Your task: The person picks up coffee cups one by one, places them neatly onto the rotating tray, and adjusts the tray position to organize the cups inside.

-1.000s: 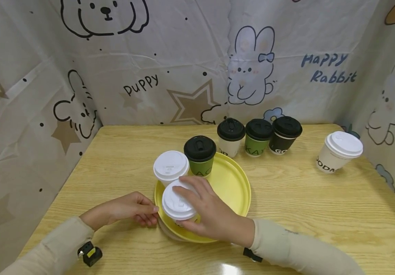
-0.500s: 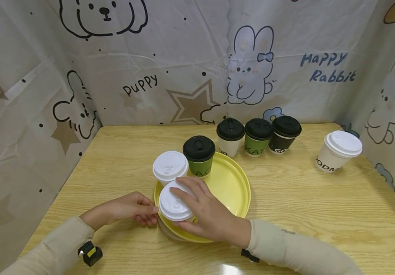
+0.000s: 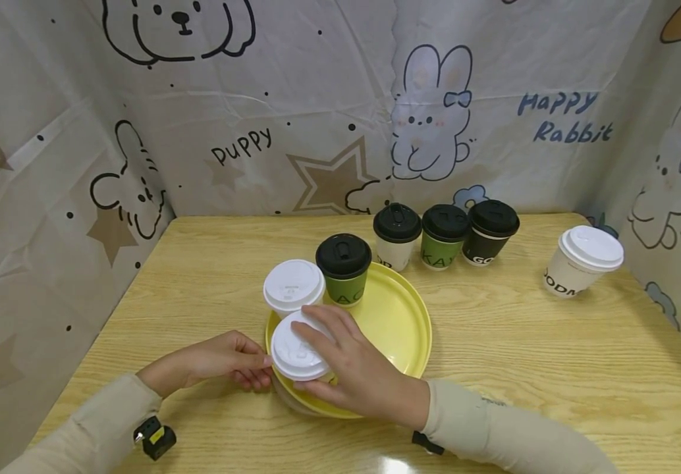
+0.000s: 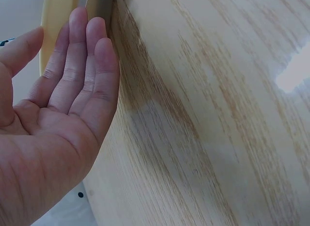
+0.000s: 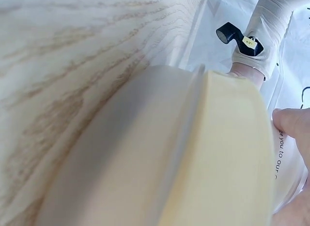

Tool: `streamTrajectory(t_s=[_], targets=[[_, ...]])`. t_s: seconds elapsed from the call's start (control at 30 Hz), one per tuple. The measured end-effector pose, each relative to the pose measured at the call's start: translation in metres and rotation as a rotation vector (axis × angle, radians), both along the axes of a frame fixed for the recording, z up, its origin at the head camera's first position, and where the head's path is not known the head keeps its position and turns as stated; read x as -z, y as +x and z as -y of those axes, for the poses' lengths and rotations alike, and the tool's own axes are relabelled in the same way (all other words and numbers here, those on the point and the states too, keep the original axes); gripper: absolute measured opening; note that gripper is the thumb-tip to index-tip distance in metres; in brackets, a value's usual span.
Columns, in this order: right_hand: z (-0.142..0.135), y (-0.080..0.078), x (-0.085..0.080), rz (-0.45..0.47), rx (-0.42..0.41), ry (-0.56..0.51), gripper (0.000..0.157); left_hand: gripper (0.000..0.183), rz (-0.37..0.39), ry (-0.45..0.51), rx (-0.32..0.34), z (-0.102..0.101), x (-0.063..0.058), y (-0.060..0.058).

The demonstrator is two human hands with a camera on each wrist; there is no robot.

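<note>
My right hand [image 3: 357,368] grips a paper coffee cup with a white lid [image 3: 300,347], fingers over the lid and thumb low on its side. This cup is over the near left part of a round yellow tray [image 3: 396,322]. In the right wrist view, printed lettering shows on the cup wall [image 5: 282,158] beside the thumb. At the tray's left edge, my left hand [image 3: 228,361] pinches the rim between thumb and fingers. Behind the held cup, a second white-lidded cup [image 3: 294,284] and a green cup with a black lid [image 3: 344,266] stand on the tray.
Behind the tray, three black-lidded cups stand in a row: a cream one [image 3: 396,237], a green one [image 3: 444,237] and a black one [image 3: 489,234]. A white-lidded cup [image 3: 583,262] is at the right of the wooden table [image 3: 524,368]. Printed cloth [image 3: 317,99] encloses the table.
My right hand has shifted the held cup slightly left, towards the tray's left rim. The left hand and the other cups have not visibly moved.
</note>
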State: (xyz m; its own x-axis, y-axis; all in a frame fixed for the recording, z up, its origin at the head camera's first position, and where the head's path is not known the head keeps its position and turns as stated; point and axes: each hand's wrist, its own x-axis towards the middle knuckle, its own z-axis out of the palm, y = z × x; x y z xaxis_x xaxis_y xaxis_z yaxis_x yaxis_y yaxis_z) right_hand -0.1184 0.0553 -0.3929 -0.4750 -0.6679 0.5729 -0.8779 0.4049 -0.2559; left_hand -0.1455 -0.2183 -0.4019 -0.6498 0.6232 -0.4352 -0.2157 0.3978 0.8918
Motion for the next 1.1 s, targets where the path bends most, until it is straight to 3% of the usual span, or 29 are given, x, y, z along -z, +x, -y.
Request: streamTrajectory(t_s=[0.4, 0.67, 0.97, 1.1], targets=[[0.0, 0.001, 0.0, -0.036, 0.033, 0.044, 0.073, 0.034, -0.007, -0.024, -0.013, 0.001, 0.003, 0.0], [-0.001, 0.002, -0.001, -0.006, 0.04, 0.055, 0.076, 0.034, -0.01, -0.027, -0.013, 0.002, 0.004, 0.0], [-0.01, 0.003, -0.009, 0.03, 0.052, 0.091, 0.101, 0.033, -0.005, -0.026, -0.022, 0.002, 0.005, 0.001], [-0.024, 0.003, -0.015, 0.066, 0.085, 0.112, 0.103, 0.032, -0.002, -0.023, -0.024, 0.001, 0.004, 0.0]])
